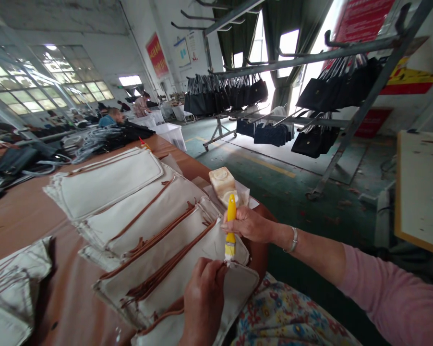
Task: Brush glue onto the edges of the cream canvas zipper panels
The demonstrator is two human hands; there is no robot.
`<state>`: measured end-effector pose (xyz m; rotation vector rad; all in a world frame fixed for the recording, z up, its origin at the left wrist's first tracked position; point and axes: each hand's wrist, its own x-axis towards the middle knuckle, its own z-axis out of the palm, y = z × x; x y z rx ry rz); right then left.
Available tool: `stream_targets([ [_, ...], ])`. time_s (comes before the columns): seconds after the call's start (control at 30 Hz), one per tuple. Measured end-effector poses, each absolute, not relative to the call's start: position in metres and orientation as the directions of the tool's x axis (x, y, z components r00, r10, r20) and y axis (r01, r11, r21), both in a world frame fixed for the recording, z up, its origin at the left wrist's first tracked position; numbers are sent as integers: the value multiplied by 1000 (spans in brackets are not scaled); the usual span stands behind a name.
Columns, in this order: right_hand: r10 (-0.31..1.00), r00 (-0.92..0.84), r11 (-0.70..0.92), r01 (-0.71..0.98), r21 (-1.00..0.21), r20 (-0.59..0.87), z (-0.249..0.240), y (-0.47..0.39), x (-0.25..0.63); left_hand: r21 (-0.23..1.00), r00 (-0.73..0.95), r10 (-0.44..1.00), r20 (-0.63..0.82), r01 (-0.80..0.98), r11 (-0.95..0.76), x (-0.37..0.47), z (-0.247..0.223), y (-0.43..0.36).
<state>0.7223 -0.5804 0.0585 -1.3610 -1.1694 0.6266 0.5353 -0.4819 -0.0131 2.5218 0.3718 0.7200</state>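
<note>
A yellow-handled brush (231,216) is gripped in my right hand (250,224), its bristles pointing down and touching the brown-trimmed edge of the nearest cream piece (240,283). My left hand (205,293) is closed on that same edge, just left of the bristles, with its fingertips pinched on the trim. More cream pieces with brown strips (144,206) lie overlapped in a row up the table. Behind the brush stands a whitish, stained container (222,183) at the table's edge.
The brown table (72,250) carries another cream stack (15,288) at the left and dark bags with grey cords (94,142) farther back. A metal rack (364,110) holds black bags. A pale table (423,192) stands right. Other people work in the distance.
</note>
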Motion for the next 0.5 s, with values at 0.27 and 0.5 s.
stream_targets([
  [0.27,631,765,190,10,-982,130,49,-601,720,200,842,465,274,423,-884,508,-30,-475],
  [0.5,519,854,146,-121,-982,-28,19,-614,718,-4,811,407,419,450,-893,440,-12,-463],
])
